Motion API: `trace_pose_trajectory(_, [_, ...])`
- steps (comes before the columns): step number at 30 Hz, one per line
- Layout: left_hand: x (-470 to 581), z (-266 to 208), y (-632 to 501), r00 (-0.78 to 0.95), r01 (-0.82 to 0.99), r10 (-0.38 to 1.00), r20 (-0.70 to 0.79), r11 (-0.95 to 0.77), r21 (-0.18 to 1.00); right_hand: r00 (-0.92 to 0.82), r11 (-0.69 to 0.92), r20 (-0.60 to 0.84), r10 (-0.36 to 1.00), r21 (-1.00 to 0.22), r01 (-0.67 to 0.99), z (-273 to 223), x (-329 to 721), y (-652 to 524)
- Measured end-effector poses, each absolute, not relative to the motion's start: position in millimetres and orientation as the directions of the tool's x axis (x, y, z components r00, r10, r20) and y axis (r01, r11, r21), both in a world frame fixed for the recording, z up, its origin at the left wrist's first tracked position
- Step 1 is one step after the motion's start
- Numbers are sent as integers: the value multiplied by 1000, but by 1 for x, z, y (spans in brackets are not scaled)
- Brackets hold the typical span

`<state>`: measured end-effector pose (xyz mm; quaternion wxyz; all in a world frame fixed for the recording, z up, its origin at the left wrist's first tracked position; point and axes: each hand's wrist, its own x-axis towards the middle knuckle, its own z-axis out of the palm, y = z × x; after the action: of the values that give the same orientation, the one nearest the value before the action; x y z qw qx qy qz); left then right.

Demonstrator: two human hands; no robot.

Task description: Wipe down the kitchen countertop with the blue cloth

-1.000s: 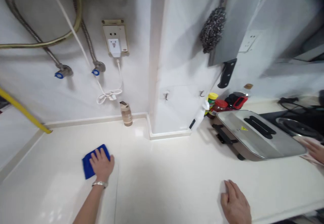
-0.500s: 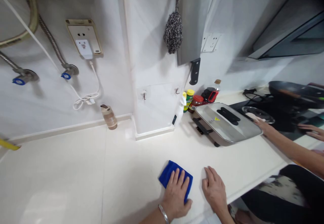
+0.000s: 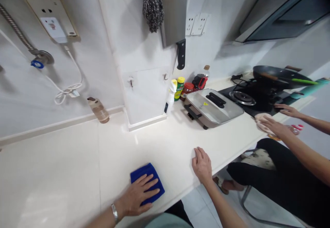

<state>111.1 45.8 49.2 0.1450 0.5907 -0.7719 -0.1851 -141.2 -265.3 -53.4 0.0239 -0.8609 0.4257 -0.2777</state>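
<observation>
My left hand [image 3: 139, 193] lies flat with fingers spread on top of a folded blue cloth [image 3: 152, 173], pressing it against the white countertop [image 3: 118, 152]. A silver bracelet circles that wrist. To the right, my right hand [image 3: 202, 165] rests on the counter near its front edge. It holds nothing, and its fingers are loosely stretched and close together. Beyond it stands an electric pan [image 3: 215, 107] with a metal lid and black handles.
A brown bottle [image 3: 98, 110] stands by the wall. Near the pillar are a white spray bottle [image 3: 170, 99] and several jars. A cleaver [image 3: 177, 22] hangs above. At right, another person's hand [image 3: 274, 125] is on a pale cloth [image 3: 261, 121] by the stove [image 3: 247, 106].
My left hand and the blue cloth have moved left along the counter, toward its front edge. The other person's hand has moved from beside the pan to the counter's front edge.
</observation>
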Motion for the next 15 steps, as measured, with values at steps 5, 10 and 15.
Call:
trace_pose_trajectory(5, [101, 43, 28, -310, -861, -950, -31, 266, 434, 468, -612, 440, -767, -279, -740, -49, -139, -265])
trace_pose_trajectory(10, [56, 28, -17, -391, -805, -920, 38, 362, 470, 465, -591, 403, -788, -284, -755, -43, -138, -264])
trace_pose_trajectory(15, [12, 15, -53, -331, -818, -939, 96, 336, 468, 459, -596, 423, -781, -286, -750, -42, -137, -266])
